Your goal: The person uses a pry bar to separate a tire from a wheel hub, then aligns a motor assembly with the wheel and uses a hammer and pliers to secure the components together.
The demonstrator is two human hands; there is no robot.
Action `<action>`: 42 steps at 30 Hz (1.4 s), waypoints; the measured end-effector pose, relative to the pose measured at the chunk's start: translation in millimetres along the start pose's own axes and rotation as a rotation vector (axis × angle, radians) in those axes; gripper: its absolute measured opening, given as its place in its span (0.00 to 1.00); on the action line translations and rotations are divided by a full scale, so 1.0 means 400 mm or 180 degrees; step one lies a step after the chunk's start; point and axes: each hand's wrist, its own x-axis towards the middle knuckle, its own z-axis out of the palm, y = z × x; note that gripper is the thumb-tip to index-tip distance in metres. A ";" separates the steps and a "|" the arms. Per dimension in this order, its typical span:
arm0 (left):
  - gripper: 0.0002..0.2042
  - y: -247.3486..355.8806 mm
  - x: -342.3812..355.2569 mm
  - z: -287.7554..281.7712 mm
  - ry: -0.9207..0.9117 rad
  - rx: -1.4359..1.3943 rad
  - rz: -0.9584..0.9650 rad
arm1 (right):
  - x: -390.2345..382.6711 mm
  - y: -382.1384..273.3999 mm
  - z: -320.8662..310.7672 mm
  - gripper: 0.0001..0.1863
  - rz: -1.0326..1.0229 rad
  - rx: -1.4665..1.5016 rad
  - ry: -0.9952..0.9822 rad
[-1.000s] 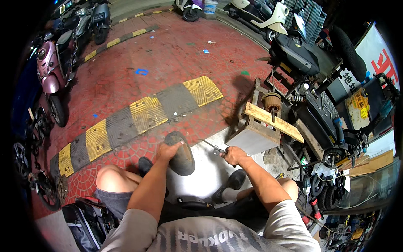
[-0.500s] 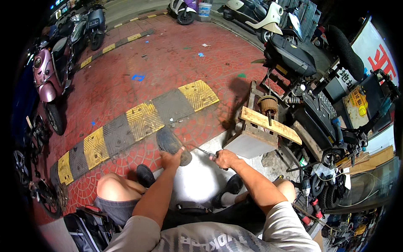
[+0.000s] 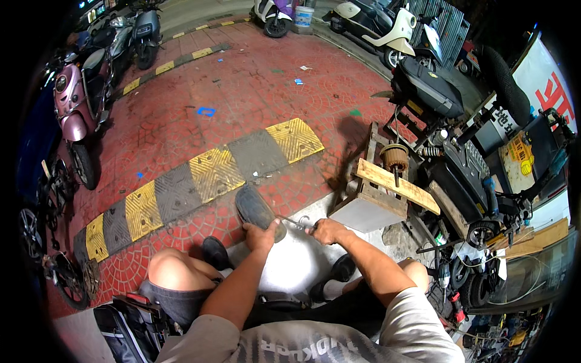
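Above the pale ground between my knees, my left hand (image 3: 261, 235) grips the near end of a long, rounded dark piece (image 3: 253, 204). Its smooth black surface turns brownish at the near end; its exact kind is unclear. My right hand (image 3: 327, 231) is closed round the handle of a thin metal tool (image 3: 292, 222), whose kind I cannot make out. From my fist the shaft points left, with its tip at the dark piece near my left thumb. Whether the tip touches or enters the piece is too small to tell.
A yellow-and-black speed ramp (image 3: 212, 172) crosses the red paving ahead. To the right stands a wooden stand (image 3: 369, 212) bearing a copper-wound motor part (image 3: 395, 156) and a plank (image 3: 399, 186). Beyond it is a partly stripped scooter (image 3: 430, 91). A black bag (image 3: 118, 330) lies at lower left.
The view has shifted slightly, moving the surroundings right in the picture. My left hand and the dark piece have come a little closer to my right hand, and the piece has turned slightly.
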 end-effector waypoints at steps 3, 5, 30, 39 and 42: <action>0.55 0.007 -0.007 -0.014 -0.0129 -0.0095 -0.0095 | -0.002 0.007 0.029 0.43 0.0176 -0.0166 0.0799; 0.57 0.005 -0.015 -0.018 -0.0223 -0.0092 -0.0073 | -0.007 0.020 0.015 0.41 -0.0040 -0.0095 0.0518; 0.65 0.003 0.072 -0.111 -0.1182 0.0445 -0.0501 | -0.054 0.135 0.052 0.38 0.0228 -0.0031 -0.0005; 0.63 -0.007 0.082 -0.070 -0.0938 0.0278 -0.0727 | -0.113 0.046 0.066 0.39 0.0134 -0.0391 0.0464; 0.63 -0.010 0.083 -0.057 -0.0858 0.0090 -0.0626 | -0.117 0.057 0.017 0.38 -0.0105 -0.0592 0.0044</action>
